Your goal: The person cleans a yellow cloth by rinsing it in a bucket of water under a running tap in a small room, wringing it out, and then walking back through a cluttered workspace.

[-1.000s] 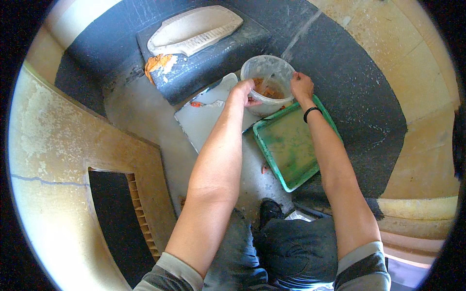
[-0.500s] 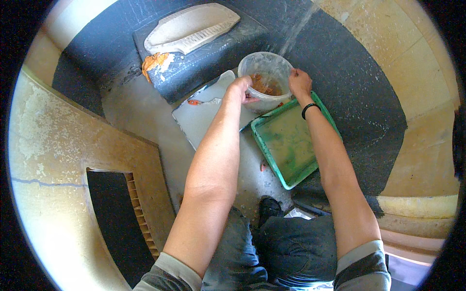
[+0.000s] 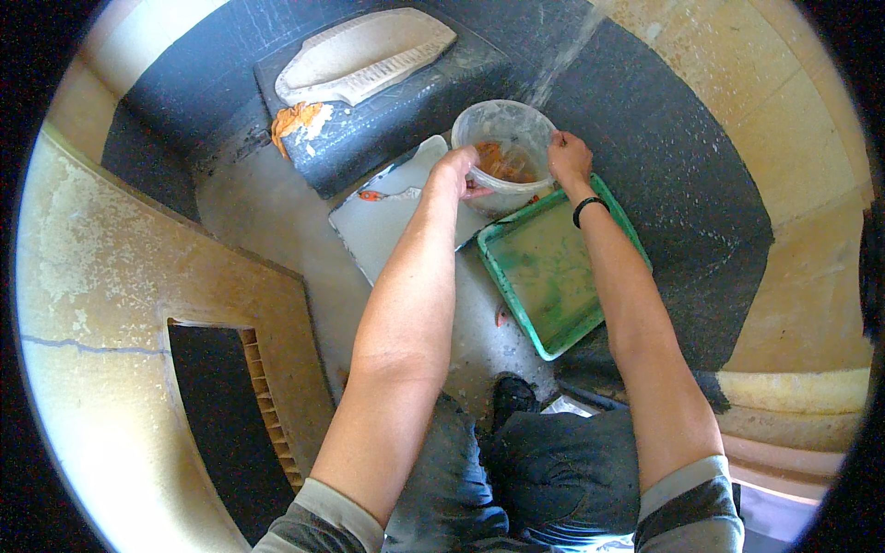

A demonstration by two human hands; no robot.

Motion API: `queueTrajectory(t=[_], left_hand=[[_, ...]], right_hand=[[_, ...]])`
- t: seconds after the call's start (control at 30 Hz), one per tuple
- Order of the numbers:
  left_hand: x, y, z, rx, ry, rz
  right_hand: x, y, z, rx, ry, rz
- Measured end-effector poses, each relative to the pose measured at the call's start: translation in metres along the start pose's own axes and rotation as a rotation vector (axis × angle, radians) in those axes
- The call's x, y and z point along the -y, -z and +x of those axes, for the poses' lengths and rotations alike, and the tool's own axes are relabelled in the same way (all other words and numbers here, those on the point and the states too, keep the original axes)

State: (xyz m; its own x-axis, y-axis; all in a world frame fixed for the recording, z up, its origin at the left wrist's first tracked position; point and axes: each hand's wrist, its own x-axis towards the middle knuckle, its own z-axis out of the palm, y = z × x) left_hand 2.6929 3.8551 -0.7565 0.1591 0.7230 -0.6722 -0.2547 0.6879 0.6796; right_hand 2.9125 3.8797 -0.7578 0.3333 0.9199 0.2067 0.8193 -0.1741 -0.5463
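Observation:
A translucent plastic bucket (image 3: 502, 120) is held between my two hands, its open top tilted toward me. Inside lies an orange-brown clump with some liquid (image 3: 505, 164); what exactly it is I cannot make out. My left hand (image 3: 457, 173) grips the bucket's left side, thumb at the rim and fingers beneath. At the right rim, my right hand (image 3: 571, 157) is closed on the edge. Just below the bucket is a green tray (image 3: 544, 346) with murky, greenish-brown contents. To its left lies a pale grey board (image 3: 369, 230) with an orange-handled tool (image 3: 372, 195) on it.
A black block (image 3: 369, 138) at the back carries a beige moulded piece (image 3: 364, 55). An orange cloth (image 3: 297, 124) hangs on its corner. A worn yellowish wall with an opening (image 3: 212, 415) stands at left; a curved dark wall (image 3: 682, 166) rises at right. My shoe (image 3: 513, 396) is on the floor.
The orange-brown clump has shifted slightly inside the bucket. Both hands keep their hold in nearly the same place.

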Motion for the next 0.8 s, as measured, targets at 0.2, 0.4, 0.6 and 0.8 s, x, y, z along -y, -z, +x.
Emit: queueTrajectory(t=[0.2,0.4,0.6,0.8], left_hand=[[0.005,0.004,0.017,0.047,-0.07,-0.079],[-0.015,-0.005,0.02,0.005,0.025,-0.093],[-0.005,0.019,0.018,-0.055,0.025,-0.109],[-0.017,0.01,0.005,-0.288,-0.077,0.454]], right_hand=[[-0.003,0.003,0.004,-0.031,0.089,-0.027],[0.015,0.021,0.003,-0.117,-0.028,0.184],[0.028,0.017,-0.017,-0.005,-0.084,0.274],[0.009,0.005,-0.008,-0.086,-0.032,0.169]])
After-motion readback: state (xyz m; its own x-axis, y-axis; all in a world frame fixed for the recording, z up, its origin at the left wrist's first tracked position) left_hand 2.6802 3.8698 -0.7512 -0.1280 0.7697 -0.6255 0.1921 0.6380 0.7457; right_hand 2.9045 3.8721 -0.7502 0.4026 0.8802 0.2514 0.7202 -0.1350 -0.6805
